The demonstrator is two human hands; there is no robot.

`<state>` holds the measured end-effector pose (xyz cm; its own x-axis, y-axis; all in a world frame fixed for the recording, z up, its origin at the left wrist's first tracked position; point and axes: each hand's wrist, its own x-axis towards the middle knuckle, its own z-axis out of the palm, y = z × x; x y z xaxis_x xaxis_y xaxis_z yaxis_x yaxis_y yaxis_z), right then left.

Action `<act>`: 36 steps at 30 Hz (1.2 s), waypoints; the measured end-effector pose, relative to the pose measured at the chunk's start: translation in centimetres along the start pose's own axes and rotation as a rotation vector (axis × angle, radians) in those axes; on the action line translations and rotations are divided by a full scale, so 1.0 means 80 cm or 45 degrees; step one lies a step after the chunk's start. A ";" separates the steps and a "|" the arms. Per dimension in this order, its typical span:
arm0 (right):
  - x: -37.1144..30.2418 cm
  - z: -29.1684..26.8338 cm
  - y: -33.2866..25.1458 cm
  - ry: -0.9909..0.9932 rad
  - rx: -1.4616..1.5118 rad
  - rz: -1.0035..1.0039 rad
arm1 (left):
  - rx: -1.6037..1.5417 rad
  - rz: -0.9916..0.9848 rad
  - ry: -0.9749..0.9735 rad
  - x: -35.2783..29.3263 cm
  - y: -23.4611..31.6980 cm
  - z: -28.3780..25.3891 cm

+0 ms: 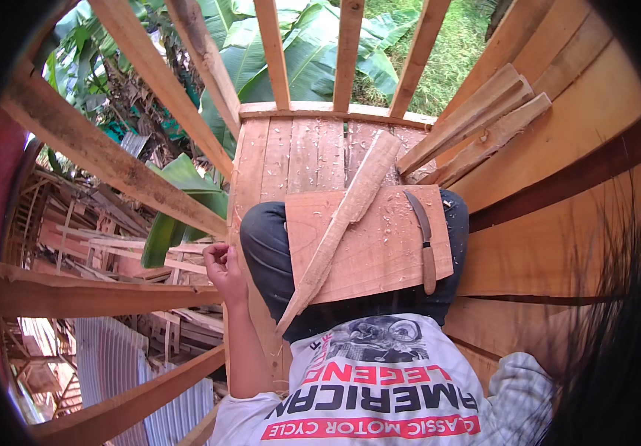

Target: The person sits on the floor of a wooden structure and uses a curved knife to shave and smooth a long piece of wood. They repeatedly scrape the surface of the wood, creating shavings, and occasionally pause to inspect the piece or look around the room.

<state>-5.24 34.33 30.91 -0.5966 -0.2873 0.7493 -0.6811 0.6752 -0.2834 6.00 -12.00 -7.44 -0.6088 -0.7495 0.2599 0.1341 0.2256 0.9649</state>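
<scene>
rough wood piece [361, 193] slants skinny lower-left to wide upper-right; left fingers [215, 257] curled, can't tell grip, right hand hidden

White short-sleeved T-shirt [313, 405], black-and-red lettering [402, 375], red band [372, 428], dark printed graphic [376, 338]; dark blue trousers [262, 241].

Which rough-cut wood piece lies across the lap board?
The long tapering piece, set diagonally over the lap board; the other rough pieces are bunched by the right-hand wall.
</scene>
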 end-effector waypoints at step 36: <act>-0.199 0.210 -0.021 -1.073 1.040 0.953 | 1.434 -1.194 -0.499 -0.351 -0.027 -0.202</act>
<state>-1.75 26.35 9.40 -0.7996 -0.5534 -0.2333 0.0320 0.3486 -0.9367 35.44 -1.55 -16.25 -0.3192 -0.7211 -0.6149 -0.9475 0.2550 0.1929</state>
